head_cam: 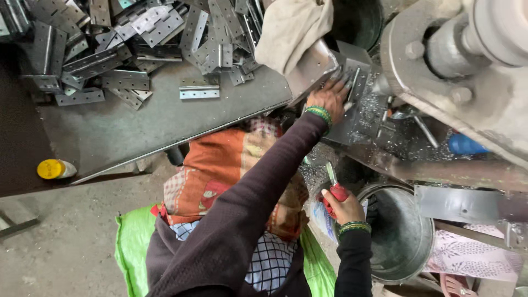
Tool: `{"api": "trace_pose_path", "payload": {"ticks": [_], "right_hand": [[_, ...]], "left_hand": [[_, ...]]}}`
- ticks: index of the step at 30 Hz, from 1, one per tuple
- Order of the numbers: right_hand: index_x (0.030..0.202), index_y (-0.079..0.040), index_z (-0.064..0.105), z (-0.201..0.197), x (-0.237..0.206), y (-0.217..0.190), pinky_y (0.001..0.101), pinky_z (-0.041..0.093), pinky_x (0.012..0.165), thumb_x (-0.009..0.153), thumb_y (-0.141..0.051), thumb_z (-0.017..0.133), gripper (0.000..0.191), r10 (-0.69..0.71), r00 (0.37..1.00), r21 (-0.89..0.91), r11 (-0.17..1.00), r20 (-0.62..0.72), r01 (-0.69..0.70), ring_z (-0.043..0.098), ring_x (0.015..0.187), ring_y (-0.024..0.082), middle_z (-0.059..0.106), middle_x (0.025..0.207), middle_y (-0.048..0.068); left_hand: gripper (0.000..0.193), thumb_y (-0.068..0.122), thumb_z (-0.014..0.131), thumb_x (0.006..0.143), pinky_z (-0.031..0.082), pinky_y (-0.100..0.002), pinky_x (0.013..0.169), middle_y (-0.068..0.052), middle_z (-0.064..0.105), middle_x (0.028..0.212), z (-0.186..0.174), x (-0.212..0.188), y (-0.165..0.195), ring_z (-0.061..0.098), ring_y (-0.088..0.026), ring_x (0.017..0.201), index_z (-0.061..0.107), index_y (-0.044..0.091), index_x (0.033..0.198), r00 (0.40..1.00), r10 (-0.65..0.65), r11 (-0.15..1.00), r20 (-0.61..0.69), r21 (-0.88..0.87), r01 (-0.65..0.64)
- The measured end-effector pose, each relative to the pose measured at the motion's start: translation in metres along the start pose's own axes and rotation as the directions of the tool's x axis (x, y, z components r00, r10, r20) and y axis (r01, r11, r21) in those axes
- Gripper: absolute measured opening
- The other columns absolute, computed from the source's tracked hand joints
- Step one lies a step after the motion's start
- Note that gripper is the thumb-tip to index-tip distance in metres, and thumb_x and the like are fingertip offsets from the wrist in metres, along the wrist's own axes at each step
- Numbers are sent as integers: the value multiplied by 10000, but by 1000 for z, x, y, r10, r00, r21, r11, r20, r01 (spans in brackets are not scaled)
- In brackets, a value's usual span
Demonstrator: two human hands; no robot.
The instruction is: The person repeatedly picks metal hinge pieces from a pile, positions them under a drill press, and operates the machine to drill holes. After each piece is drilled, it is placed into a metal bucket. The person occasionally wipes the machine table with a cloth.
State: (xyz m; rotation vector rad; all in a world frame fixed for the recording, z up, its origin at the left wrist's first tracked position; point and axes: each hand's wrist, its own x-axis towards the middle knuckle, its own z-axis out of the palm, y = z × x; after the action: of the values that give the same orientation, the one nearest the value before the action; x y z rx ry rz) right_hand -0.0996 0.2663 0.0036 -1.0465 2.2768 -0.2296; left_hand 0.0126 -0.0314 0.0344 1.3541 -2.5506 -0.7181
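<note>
My left hand (329,98) reaches out to the machine's work plate (363,118) and presses flat on a grey metal hinge piece (352,82) lying there, fingers spread over it. My right hand (345,208) is closed around a red-handled tool (336,193) whose metal tip points upward, just left of a steel bucket (404,236). Both wrists wear green bangles. Metal shavings lie scattered around the work plate.
A heap of grey metal hinges (137,44) covers a grey sheet-metal table (154,121) at the upper left. A beige cloth (291,33) hangs by the large machine body (467,66). A yellow-capped bottle (54,169) lies at left, and a green sack (132,242) is under me.
</note>
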Motion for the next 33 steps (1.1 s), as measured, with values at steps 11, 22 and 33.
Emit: {"api": "trace_pose_path", "payload": {"ticks": [11,22,33], "right_hand": [[1038,-150,774,-22,-15,-30,442,531,787,757,-669,689,596,-54,998,-88,995,12,55,726,895,374,773,934,150],[1025,-96,809,-5,7,8,424,569,865,744,-680,706,656,82,992,-51,996,93,-77,800,927,365,831,959,196],[961,-116,787,-23,-2,-22,401,541,705,827,-575,679,490,-158,979,120,983,133,142,737,711,272,771,769,87]], "left_hand": [[370,213,586,962,55,-661,1294,18,571,1397,44,-142,-4,413,-200,1480,610,243,1330,867,372,921,-332,248,-300],[393,241,661,925,503,-460,974,-115,618,1280,-14,-92,47,600,-312,1158,584,89,1279,953,108,964,-283,-204,-170],[520,181,620,795,199,-688,1167,-142,522,1471,3,-117,20,413,-316,1442,605,77,1304,932,98,988,-349,143,-50]]}}
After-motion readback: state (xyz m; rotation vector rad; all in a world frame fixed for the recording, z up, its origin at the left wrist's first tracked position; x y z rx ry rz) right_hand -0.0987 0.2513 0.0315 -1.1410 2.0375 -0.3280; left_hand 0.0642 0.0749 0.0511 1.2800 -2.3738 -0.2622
